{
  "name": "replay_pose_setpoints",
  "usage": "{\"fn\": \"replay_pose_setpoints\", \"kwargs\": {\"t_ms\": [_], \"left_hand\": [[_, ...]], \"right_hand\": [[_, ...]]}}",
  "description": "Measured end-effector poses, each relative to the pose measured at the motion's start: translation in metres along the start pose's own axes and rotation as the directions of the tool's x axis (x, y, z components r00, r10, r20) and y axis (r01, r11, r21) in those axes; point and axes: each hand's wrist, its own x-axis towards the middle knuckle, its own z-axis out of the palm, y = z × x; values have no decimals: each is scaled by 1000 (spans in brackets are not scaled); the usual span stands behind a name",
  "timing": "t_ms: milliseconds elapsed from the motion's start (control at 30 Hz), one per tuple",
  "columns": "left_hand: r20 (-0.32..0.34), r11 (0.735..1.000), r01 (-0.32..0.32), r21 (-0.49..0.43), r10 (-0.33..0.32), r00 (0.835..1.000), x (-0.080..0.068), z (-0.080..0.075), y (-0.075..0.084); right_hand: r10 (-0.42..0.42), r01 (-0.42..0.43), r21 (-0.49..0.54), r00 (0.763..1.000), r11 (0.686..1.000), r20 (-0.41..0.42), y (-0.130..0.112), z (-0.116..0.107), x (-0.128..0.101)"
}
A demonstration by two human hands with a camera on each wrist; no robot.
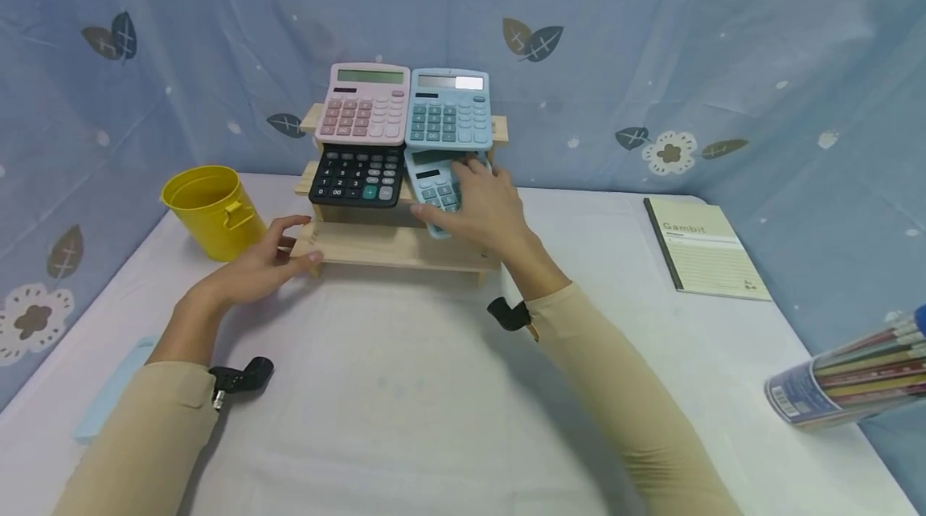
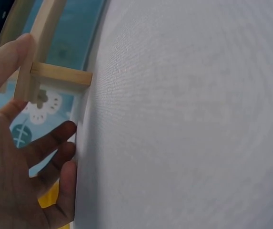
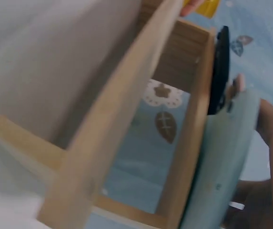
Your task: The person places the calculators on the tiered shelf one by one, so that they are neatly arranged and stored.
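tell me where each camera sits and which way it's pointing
Head: worn on the head, looking forward and down at the wooden rack of calculators; both forearms show, the left hand on the rack's lowest step, the right hand gripping the light blue calculator.
Left wrist: beside the left hand, looking along the white tabletop at a rack corner.
Right wrist: low by the rack, looking through its frame; fingers show behind the light blue calculator.
All three share the rack.
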Motion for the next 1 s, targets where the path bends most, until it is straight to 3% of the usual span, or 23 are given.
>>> {"fn": "replay_pose_setpoints", "kwargs": {"t_ms": [100,200,300,567,767,1000], "left_hand": [[-1,1000,-3,-5,3,1000,0,0,1],[5,1000,-15,-9,15,1000,0,-1,1],[13,1000,-13,-15,14,1000,-1,0,0],[8,1000,-5,-6,5,1000,-1,-1,-2],[6,1000,1,-5,-1,1000,-1,-1,-2],[6,1000,-4,-15,4,1000,0,-1,-2]], "right_hand": [[-41,39,23,994,999,102,4,-8,2],[-72,57,77,973,995,218,11,-17,0],[-88,57,126,964,990,253,17,-19,-3],[-47,41,114,998,993,48,16,0,-4],[-67,71,58,995,996,-74,13,13,2],[-6,24,106,986,994,-167,11,24,7]]}}
